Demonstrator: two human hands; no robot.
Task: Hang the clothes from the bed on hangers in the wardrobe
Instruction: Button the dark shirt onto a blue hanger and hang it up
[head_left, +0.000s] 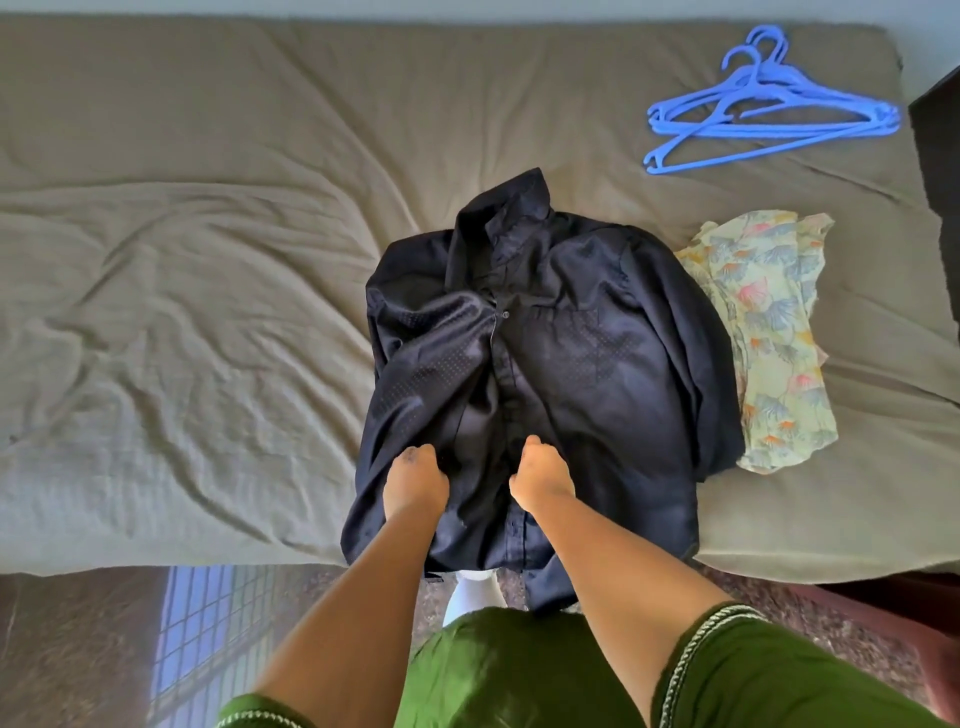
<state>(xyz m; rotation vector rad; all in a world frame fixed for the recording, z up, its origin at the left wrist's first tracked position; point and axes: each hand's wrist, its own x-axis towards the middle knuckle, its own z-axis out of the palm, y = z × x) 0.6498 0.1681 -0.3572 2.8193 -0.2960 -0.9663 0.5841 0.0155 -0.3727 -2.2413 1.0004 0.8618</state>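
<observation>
Shirt (545, 364), dark navy, lies front-up on bed (182, 260) w/ hem over the near edge. Left hand (415, 486) and right hand (540, 478) both grip bunched cloth low on its front, either side of the button strip. Step looks like gathering or lifting the shirt; next move prob needs a hanger fed thru the collar. Floral top (769, 338) sits just right of shirt, partly under it; blue hangers (769, 104) lie beyond, up-right of shirt. Olive sheet is rumpled; dark floor (78, 649) below shirt's hem.

Both hands (415, 480) (540, 475) gripping dark shirt (587, 358)
</observation>
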